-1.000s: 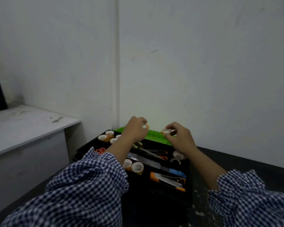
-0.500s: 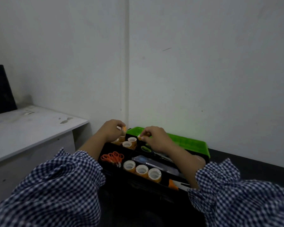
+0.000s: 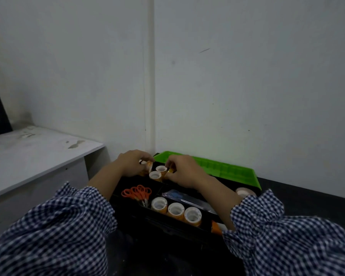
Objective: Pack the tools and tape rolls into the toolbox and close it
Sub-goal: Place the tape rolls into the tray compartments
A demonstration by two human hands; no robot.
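Three tape rolls [image 3: 175, 210] stand at 6 o'clock in the black toolbox [image 3: 167, 226], with orange scissors [image 3: 136, 193] at 9 and a roll pair [image 3: 157, 173] at 11. Left hand [image 3: 130, 164] pinches an orange roll [image 3: 149, 166] w/ curled fingers. Right hand [image 3: 184, 172] pinches what looks like a second roll [image 3: 170, 170]. Both hover over the 11 o'clock compartment. Green lid [image 3: 207, 168] is open at 12. Prob. mostly packed. Left to do: set these two down, sort the beige roll [image 3: 245, 192] at 3 (in or out of the box, can't tell), shut the lid.
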